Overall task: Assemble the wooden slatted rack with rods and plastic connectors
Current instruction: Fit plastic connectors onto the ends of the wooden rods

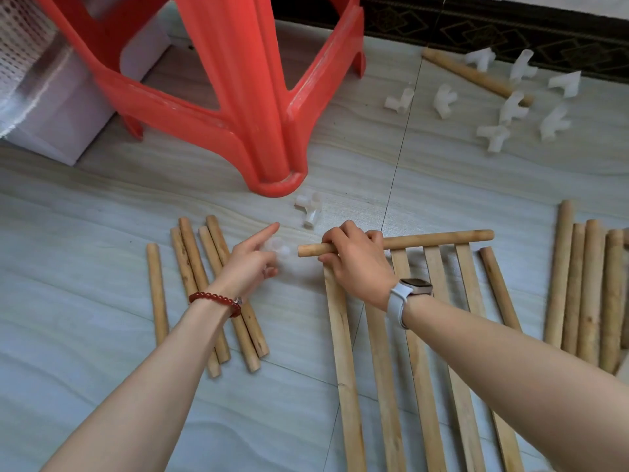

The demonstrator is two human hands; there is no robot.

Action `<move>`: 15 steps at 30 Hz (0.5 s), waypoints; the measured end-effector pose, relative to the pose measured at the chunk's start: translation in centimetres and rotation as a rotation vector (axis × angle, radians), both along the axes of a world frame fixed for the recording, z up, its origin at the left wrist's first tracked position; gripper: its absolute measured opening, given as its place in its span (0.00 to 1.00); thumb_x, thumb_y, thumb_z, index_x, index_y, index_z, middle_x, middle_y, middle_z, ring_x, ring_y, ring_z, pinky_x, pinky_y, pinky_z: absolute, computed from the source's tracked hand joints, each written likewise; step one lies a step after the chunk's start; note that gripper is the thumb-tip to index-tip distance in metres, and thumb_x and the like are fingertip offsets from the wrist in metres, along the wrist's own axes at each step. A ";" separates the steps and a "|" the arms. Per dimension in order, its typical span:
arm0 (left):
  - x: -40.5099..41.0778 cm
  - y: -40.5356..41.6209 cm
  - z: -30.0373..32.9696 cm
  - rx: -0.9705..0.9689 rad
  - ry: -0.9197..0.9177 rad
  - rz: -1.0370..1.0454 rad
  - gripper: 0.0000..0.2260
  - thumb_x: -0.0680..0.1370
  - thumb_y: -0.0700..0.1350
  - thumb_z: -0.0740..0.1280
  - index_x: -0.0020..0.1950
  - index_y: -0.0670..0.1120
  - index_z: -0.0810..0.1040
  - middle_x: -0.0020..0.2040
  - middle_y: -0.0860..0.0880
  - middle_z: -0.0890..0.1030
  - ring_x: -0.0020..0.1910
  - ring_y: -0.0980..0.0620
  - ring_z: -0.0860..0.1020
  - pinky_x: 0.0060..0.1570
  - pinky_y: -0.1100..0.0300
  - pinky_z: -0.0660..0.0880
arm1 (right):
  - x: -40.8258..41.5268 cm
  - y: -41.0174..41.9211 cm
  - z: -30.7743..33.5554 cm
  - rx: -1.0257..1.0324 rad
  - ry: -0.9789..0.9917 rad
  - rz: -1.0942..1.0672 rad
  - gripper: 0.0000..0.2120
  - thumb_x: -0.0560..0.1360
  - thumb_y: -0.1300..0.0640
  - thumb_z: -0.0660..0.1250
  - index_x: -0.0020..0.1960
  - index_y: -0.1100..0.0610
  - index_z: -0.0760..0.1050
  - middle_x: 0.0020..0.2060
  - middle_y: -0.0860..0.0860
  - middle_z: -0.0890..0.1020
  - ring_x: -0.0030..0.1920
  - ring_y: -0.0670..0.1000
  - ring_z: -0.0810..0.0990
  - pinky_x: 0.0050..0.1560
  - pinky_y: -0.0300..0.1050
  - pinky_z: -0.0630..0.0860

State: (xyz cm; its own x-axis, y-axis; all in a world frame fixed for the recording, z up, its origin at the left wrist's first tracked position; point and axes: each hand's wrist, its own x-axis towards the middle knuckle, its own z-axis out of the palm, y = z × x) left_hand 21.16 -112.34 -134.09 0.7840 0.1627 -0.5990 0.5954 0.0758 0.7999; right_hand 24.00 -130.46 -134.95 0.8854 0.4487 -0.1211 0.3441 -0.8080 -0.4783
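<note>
A wooden slatted panel (422,352) lies on the floor at the lower right, its flat slats joined to a round top rod (439,238). My right hand (354,260) grips that rod near its left end. Just left of the rod's tip, my left hand (250,262) holds a translucent white plastic connector (277,248) in its fingertips, index finger stretched out. The connector is blurred and sits a small gap away from the rod end. Another white connector (309,209) lies on the floor just beyond my hands.
Several loose short rods (204,284) lie under my left wrist. Longer rods (585,287) are piled at the right edge. Several more connectors (510,103) and a rod (473,74) sit at the far right. A red plastic stool (238,97) stands close ahead, beside a white box (58,131).
</note>
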 end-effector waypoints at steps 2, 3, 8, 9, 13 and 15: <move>0.2 -0.5 0.3 -0.045 0.030 -0.004 0.26 0.74 0.29 0.54 0.70 0.46 0.70 0.65 0.48 0.69 0.50 0.53 0.69 0.36 0.62 0.70 | -0.1 0.1 0.0 0.008 -0.001 0.005 0.10 0.78 0.53 0.62 0.56 0.56 0.73 0.50 0.51 0.73 0.50 0.53 0.73 0.54 0.46 0.55; 0.2 -0.6 0.3 -0.059 0.038 -0.028 0.24 0.76 0.31 0.54 0.70 0.46 0.69 0.66 0.49 0.68 0.53 0.52 0.69 0.37 0.62 0.69 | -0.1 0.0 0.0 0.012 -0.002 0.005 0.10 0.78 0.53 0.62 0.57 0.56 0.73 0.50 0.51 0.73 0.50 0.52 0.72 0.53 0.46 0.55; -0.1 0.3 -0.3 0.238 -0.007 -0.195 0.16 0.80 0.39 0.61 0.68 0.46 0.72 0.43 0.48 0.74 0.35 0.53 0.73 0.37 0.62 0.74 | 0.1 -0.4 0.1 0.008 0.001 -0.021 0.10 0.78 0.53 0.62 0.56 0.56 0.73 0.51 0.51 0.73 0.51 0.52 0.72 0.54 0.46 0.54; -0.1 0.5 -0.5 0.243 -0.004 -0.191 0.16 0.79 0.40 0.63 0.67 0.45 0.73 0.43 0.46 0.75 0.34 0.52 0.73 0.37 0.61 0.73 | 0.2 -0.4 0.1 0.008 0.008 -0.025 0.10 0.78 0.53 0.62 0.56 0.55 0.73 0.51 0.51 0.73 0.51 0.53 0.73 0.54 0.46 0.54; 0.1 0.2 -0.2 0.331 -0.034 -0.240 0.15 0.77 0.44 0.67 0.64 0.47 0.76 0.35 0.50 0.74 0.27 0.54 0.70 0.30 0.65 0.70 | 0.2 -0.3 -0.1 -0.005 0.022 -0.031 0.10 0.78 0.53 0.62 0.56 0.55 0.73 0.51 0.51 0.73 0.50 0.53 0.73 0.54 0.46 0.54; 0.2 0.1 0.1 0.404 -0.055 -0.267 0.16 0.76 0.45 0.69 0.63 0.48 0.77 0.39 0.48 0.79 0.27 0.55 0.73 0.29 0.67 0.68 | 0.1 -0.3 -0.1 -0.004 0.023 -0.031 0.09 0.78 0.53 0.62 0.56 0.55 0.73 0.51 0.51 0.73 0.50 0.52 0.73 0.54 0.46 0.55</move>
State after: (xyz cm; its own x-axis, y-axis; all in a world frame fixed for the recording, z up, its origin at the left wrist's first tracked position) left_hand 21.35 -112.28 -133.95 0.8589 0.1622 -0.4858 0.5075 -0.3966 0.7649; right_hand 24.14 -130.78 -135.06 0.8960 0.4201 -0.1437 0.3072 -0.8201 -0.4827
